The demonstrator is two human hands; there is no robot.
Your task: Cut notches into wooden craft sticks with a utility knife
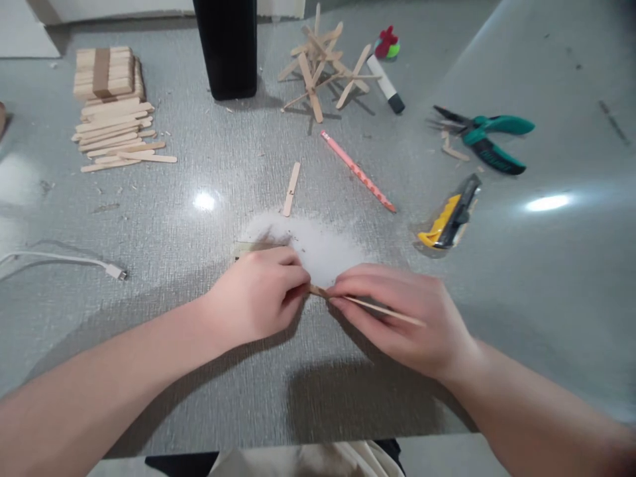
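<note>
My right hand (402, 308) is closed in a pinch on a thin wooden craft stick (385, 309), seen nearly edge-on, which runs back along the palm. My left hand (263, 291) is closed too, its fingertips on a short brownish piece (318, 290) that bridges the gap between both hands. Whether that piece is part of the stick or separate, I cannot tell. Under and beyond the fingers, white powder (328, 245) is spread on the table. A flat pale piece (243, 249) is partly hidden behind my left hand. Farther off lies a marked short stick (292, 189).
Several loose craft sticks (114, 136) and a banded bundle (102, 73) lie left. Beyond are a black object (227, 50), joined sticks (318, 66) and a glue tube (386, 85). A pink pencil (355, 169), green pliers (497, 139), yellow cutter (450, 215) and white cable (64, 257) surround my hands.
</note>
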